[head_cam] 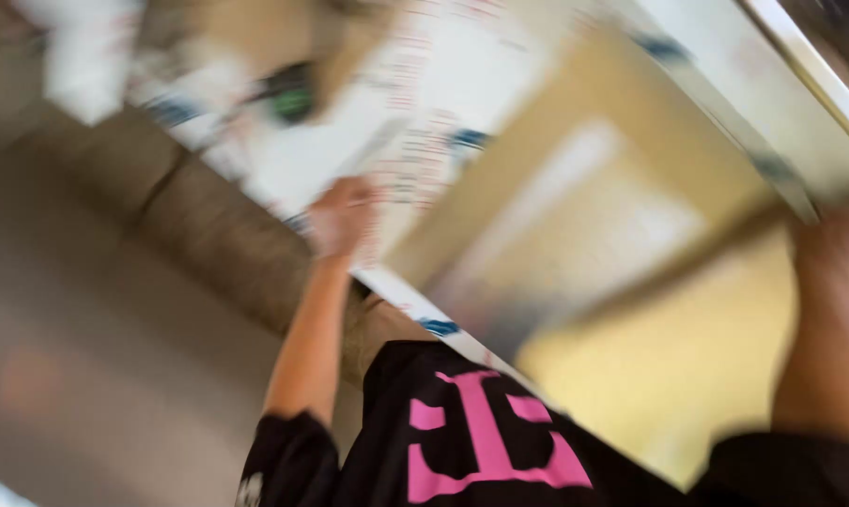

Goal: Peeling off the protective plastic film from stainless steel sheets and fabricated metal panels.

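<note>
The whole view is smeared by motion. A large flat cardboard box (500, 113), white with small print and blue marks outside and tan inside, tilts across the upper middle. My left hand (342, 218) grips its lower left edge, arm stretched out from a black sleeve. At the right, my right hand (833, 239) holds the box's right edge, fingers blurred. A black shirt with a pink mark (481, 437) fills the bottom.
A brown couch (162, 216) with seamed cushions lies to the left, under the box's corner. A small dark green thing (291, 94) sits near the upper left, beside white shapes too blurred to tell. A yellowish surface (687, 366) shows below the box.
</note>
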